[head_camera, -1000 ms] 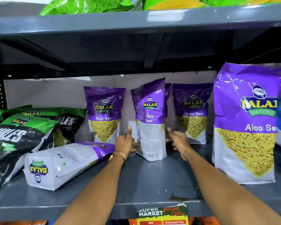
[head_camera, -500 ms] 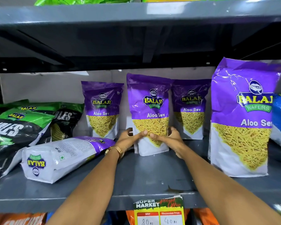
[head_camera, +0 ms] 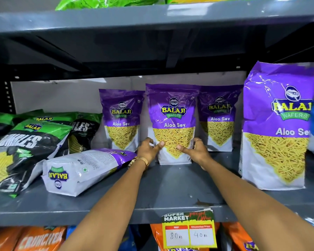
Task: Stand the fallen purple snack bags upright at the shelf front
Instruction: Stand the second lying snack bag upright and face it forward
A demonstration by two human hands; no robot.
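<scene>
I see two bare forearms with no sleeves reaching them. My left hand [head_camera: 149, 151] has a gold-coloured bracelet [head_camera: 139, 161] of flat links round the wrist. My right hand [head_camera: 198, 151] wears a thin pale ring [head_camera: 199, 139] on one finger. No gloves and no watch face that I can make out.

Green-and-black snack bags [head_camera: 31, 142] slump left; a price tag [head_camera: 188, 230] hangs below, orange bags [head_camera: 38, 238] beneath.

Purple-and-white snack bags [head_camera: 172, 122] with yellow sev print, grey shelf [head_camera: 170, 187], green-black bags [head_camera: 29, 142].
</scene>
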